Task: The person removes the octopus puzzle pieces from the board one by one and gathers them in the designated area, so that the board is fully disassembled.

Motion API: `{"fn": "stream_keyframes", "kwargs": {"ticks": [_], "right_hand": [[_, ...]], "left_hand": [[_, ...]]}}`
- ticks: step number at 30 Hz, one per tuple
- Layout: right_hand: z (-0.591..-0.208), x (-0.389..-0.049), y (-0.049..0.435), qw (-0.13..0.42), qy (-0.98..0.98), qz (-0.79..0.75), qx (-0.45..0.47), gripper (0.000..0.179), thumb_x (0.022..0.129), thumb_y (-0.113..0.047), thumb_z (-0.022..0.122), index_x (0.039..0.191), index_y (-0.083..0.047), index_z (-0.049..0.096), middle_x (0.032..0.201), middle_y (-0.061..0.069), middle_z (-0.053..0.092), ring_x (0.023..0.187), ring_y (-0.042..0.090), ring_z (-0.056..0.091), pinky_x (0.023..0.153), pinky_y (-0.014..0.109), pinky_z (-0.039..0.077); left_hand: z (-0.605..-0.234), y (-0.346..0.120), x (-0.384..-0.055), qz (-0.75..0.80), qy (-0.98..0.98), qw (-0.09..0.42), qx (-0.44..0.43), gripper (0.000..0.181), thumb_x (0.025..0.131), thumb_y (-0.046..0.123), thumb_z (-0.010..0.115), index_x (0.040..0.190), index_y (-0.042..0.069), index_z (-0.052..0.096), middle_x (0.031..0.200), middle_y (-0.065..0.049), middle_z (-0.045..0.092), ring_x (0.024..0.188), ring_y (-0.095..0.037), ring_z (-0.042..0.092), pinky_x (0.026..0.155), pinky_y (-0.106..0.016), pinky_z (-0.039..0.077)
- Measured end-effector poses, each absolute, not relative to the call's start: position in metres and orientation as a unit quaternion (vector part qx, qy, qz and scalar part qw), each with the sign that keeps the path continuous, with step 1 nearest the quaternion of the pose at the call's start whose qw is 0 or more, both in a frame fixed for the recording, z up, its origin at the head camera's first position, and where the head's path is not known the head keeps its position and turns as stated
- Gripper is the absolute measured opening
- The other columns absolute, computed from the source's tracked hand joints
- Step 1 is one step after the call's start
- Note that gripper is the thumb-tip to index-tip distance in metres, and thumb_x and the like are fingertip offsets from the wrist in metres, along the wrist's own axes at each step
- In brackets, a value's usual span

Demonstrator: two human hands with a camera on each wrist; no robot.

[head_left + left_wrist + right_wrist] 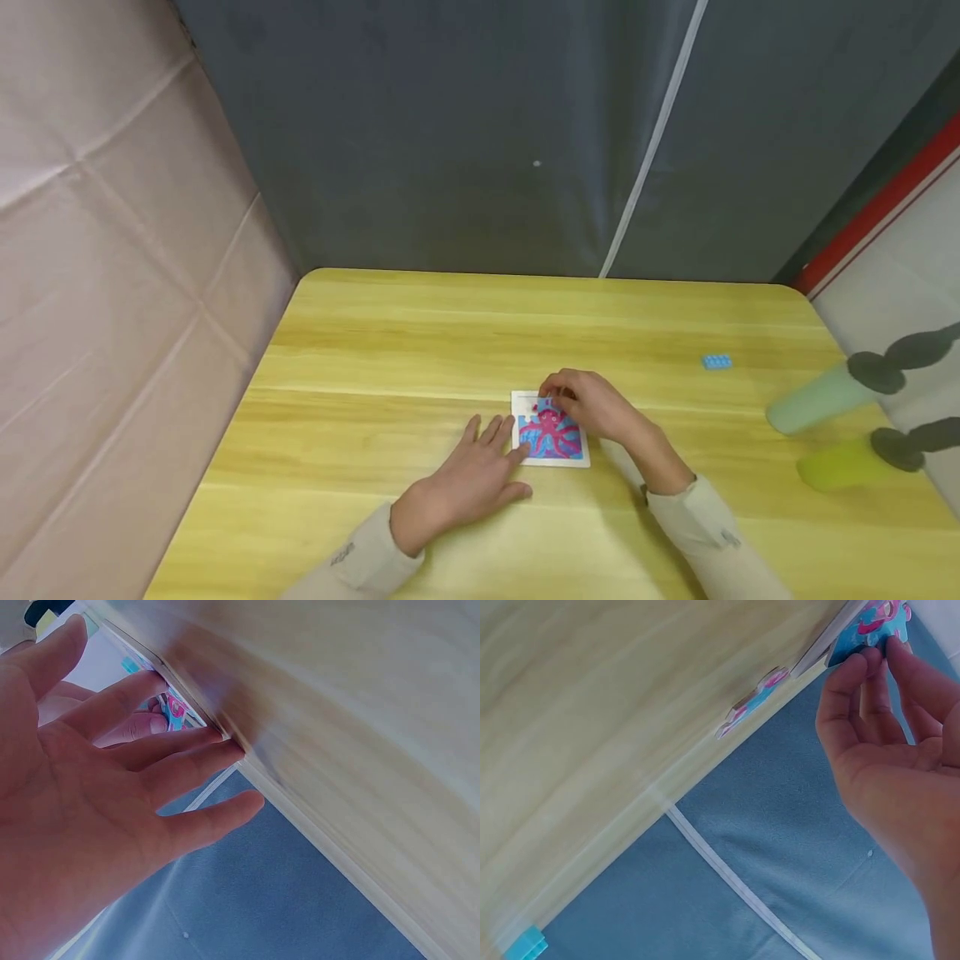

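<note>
A small jigsaw puzzle (551, 439) with a pink octopus on blue lies in a white frame on the table; bare white shows at its upper left. My right hand (597, 407) is over the puzzle's upper right. Between thumb and fingers it pinches a blue-and-pink puzzle piece (855, 637), tilted up in the right wrist view. My left hand (474, 473) lies with spread, straight fingers at the frame's left side, fingertips on its edge. Another puzzle piece (754, 701) lies flat on the table beside the frame, hidden in the head view.
A light blue toy brick (717, 362) lies farther back on the right of the wooden table (360, 350). Two bottles, one pale green (813, 400) and one yellow-green (843, 462), stand at the right edge with dark lids. A dark grey curtain (435, 150) hangs behind the table.
</note>
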State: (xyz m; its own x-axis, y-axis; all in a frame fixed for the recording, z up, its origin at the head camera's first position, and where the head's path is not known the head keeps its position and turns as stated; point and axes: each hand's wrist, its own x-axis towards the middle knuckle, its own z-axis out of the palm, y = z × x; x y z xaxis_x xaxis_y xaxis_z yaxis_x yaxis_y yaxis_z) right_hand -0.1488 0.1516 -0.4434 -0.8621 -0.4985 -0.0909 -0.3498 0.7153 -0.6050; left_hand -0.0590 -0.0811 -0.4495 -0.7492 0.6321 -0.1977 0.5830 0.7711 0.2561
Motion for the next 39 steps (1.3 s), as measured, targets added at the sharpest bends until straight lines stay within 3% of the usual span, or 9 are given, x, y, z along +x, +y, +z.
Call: {"fn": "stream_keyframes", "kwargs": {"ticks": [24,39], "right_hand": [[-0.4406,-0.1488,0.1465,0.101,0.932,-0.254,-0.239,0.014,0.097,-0.004,0.069,0.104,-0.014,0.075,0.091,-0.003,0.069,0.079,0.013,0.056,0.075,0.031,0.051],[-0.4362,-0.1572,0.1441,0.148,0.929,-0.254,-0.226,0.013,0.098,-0.004,0.066,0.107,-0.008,0.075,0.095,0.003,0.072,0.084,0.018,0.061,0.083,0.040,0.057]], "left_hand": [[-0.4465,-0.0800,-0.0602,0.093,0.932,0.154,0.314,0.061,0.104,0.055,0.051,0.153,0.018,0.052,0.168,-0.021,0.028,0.156,-0.038,0.029,0.127,-0.061,0.019],[-0.4469,-0.0802,-0.0610,0.083,0.933,0.149,0.318,0.060,0.104,0.055,0.051,0.153,0.020,0.052,0.168,-0.021,0.029,0.156,-0.038,0.030,0.127,-0.061,0.021]]}}
